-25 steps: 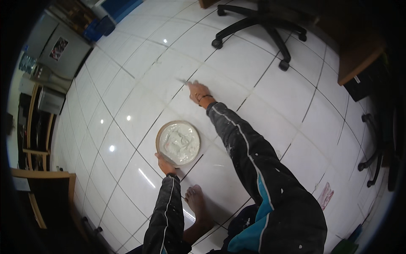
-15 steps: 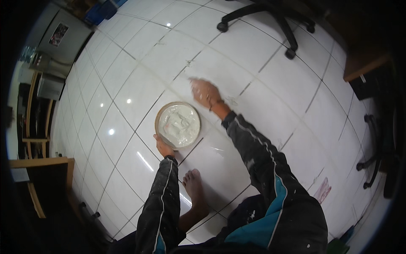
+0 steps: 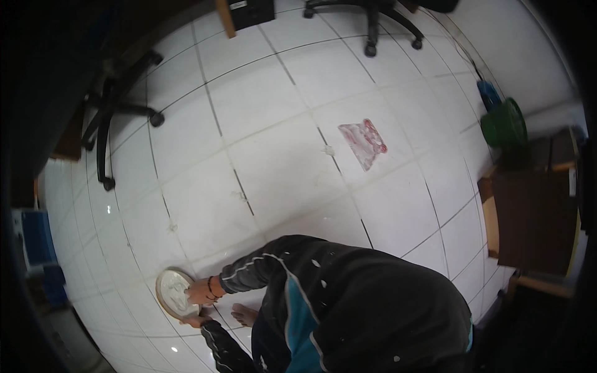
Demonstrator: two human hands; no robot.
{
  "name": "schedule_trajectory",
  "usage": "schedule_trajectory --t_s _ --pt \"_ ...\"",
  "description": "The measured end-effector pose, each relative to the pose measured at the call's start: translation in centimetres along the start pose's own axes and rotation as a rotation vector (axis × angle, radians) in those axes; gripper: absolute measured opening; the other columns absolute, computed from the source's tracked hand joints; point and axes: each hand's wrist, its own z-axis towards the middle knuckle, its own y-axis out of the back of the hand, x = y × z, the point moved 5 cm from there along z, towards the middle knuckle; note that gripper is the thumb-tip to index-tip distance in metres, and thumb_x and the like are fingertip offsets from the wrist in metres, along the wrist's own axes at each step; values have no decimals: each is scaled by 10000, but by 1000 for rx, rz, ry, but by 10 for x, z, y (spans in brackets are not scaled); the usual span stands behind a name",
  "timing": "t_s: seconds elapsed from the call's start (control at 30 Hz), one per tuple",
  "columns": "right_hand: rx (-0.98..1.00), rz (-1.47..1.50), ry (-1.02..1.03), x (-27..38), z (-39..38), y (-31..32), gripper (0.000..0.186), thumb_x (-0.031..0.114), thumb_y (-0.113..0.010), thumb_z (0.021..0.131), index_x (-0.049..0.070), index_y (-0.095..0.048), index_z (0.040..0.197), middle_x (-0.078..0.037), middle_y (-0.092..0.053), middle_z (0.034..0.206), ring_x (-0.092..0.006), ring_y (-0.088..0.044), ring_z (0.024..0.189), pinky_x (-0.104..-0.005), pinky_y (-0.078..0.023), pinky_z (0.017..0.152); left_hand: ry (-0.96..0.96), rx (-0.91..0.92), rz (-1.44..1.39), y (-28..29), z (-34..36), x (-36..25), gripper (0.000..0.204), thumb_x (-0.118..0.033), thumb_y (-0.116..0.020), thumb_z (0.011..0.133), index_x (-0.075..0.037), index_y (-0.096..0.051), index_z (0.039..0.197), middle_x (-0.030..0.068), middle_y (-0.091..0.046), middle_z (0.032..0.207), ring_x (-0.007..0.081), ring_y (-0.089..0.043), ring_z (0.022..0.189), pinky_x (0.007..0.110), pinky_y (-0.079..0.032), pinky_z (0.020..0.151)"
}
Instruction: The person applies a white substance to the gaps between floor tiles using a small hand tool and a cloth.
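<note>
A round bowl (image 3: 160,301) with a pale tan rim stands on the floor at the lower left, filled with white paste (image 3: 175,291). My left hand (image 3: 194,321) grips its near rim, the fingers partly hidden beneath the edge. Over the bowl, my right hand (image 3: 201,291) has its fingers curled down into the paste, and the fingertips are hidden. Dark bands circle that wrist. Small white dabs lie along the tile joints: one dab (image 3: 328,150) near the middle, another dab (image 3: 239,196) nearer the bowl, and a third dab (image 3: 173,227) just beyond it.
A flat sheet (image 3: 362,144) smeared pink and white lies on the white tiles. Wheeled chair bases stand at the left (image 3: 112,109) and at the top (image 3: 372,28). At the right are a green bin (image 3: 505,124) and a brown wooden cabinet (image 3: 528,221). My bare foot (image 3: 244,315) is beside the bowl.
My view has swung right, so the bowl now appears lower left. My right hand, formerly raised beyond the bowl, has come back into its paste. The left hand keeps the rim.
</note>
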Motion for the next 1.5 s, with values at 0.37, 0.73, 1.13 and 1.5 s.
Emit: schedule_trajectory --t_s 0.37,0.73,1.13,1.5 --pt "-933 261 -512 -45 -172 131 195 272 -640 739 94 -661 817 -131 -644 766 -350 -600 722 -445 -487 665 -1080 355 678 -124 -40 -89 495 -339 -412 954 -4 -377 1317 187 -573 1177 252 -588 1013 373 -475 867" --pt "-1172 338 -1039 -4 -373 187 238 231 -643 833 16 -691 925 -89 -684 769 -146 -644 656 -257 -517 643 -291 893 134 -251 -324 -64 631 -498 -216 990 36 -461 1221 142 -529 1173 219 -485 1093 327 -358 966" --pt "-1364 410 -1094 25 -426 147 262 231 -647 853 -9 -681 952 -81 -698 819 -107 -619 667 -245 -500 615 -318 1181 196 -258 -378 -26 620 -478 -230 996 48 -485 1202 119 -547 1139 196 -497 1055 304 -363 946" --pt "-1228 -285 -993 29 -479 251 235 148 -614 842 54 -645 1056 -120 -629 887 -247 -615 747 -350 -488 645 -255 1022 248 -285 -323 -33 655 -511 -238 985 46 -511 1194 123 -560 1149 194 -513 1034 313 -382 931"
